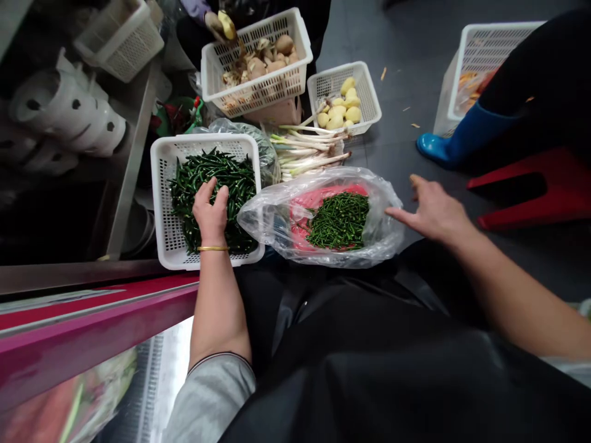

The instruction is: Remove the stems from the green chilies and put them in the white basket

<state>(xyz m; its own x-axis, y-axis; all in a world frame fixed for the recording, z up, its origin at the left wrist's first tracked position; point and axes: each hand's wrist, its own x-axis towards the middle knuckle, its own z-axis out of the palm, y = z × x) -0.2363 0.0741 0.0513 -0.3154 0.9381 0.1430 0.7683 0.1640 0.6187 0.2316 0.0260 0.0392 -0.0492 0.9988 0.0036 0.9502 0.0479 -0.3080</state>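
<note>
My left hand [211, 206], a gold bangle at its wrist, is over a white plastic basket [161, 240] of dark green chillies [215, 166]. Its thumb and forefinger are apart; the other fingers show only in part, and I see no chilli in its grasp. Beside the basket, in front of my lap, lies a clear plastic bag [270, 212]. Inside it are a red bag [300, 200] and a heap of short, thin green stems [341, 220]. My right hand [431, 209] is empty with fingers spread, close to the bag's right edge.
Spring onions [309, 147] lie beyond the bag. Behind them stand a basket of peeled potatoes [344, 111] and a crate of brownish vegetables [256, 92], where a co-worker's gloved hand [221, 27] holds a potato. Right: a blue boot [466, 138] and red stool [545, 191]. Left: a metal shelf [133, 154].
</note>
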